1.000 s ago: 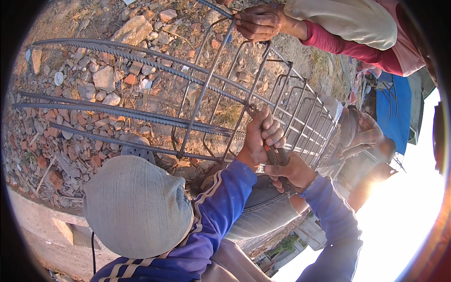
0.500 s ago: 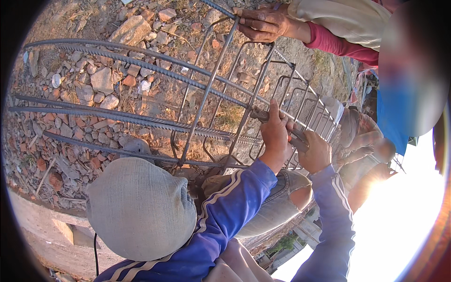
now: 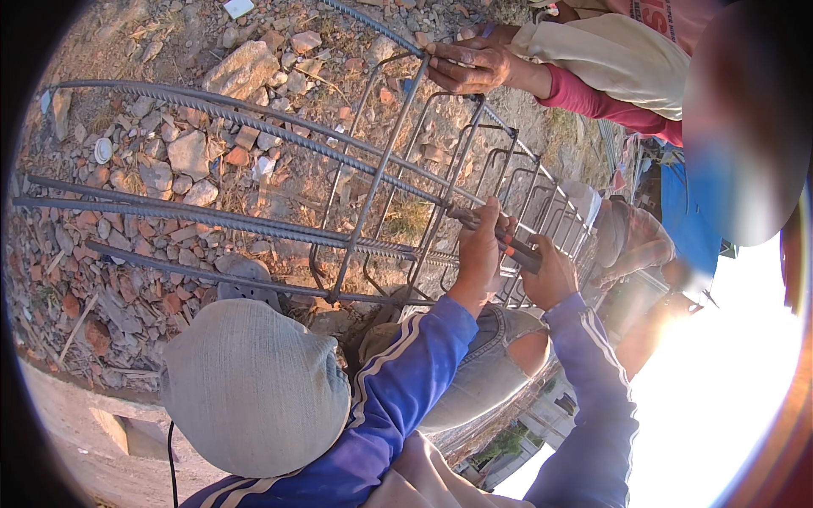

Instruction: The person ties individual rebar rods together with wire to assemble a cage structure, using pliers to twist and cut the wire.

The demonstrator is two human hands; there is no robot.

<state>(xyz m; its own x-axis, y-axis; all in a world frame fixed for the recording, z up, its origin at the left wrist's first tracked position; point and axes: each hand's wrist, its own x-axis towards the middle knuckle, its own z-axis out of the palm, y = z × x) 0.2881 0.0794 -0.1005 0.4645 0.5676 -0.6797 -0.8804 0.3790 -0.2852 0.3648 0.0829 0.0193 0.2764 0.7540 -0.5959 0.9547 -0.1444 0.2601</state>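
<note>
Steel pincers [image 3: 522,254] with dark handles and a bit of orange reach a bar crossing on the rebar cage [image 3: 385,161]. My right hand [image 3: 550,275] is closed round the handle end. Closer to the jaws, my left hand [image 3: 481,264] is closed on the pincers, its thumb raised along them. Any tie wire at the crossing is too small to make out. At the top, a co-worker's hand [image 3: 470,68] grips a corner of the cage where a stirrup [image 3: 391,161] meets a long ribbed bar [image 3: 364,25].
Long bars [image 3: 169,212] stretch left over rubble [image 3: 190,152]. My grey-trousered left knee [image 3: 254,389] and ripped right knee [image 3: 529,354] flank my left arm. A grey holed shoe [image 3: 254,275] stands below the cage. Another person [image 3: 652,237] crouches at its far end. Low sun glares at right.
Both my hands and the pincers have moved slightly left and down in the picture. The view has shifted a little. The co-worker's hand stays on the cage corner.
</note>
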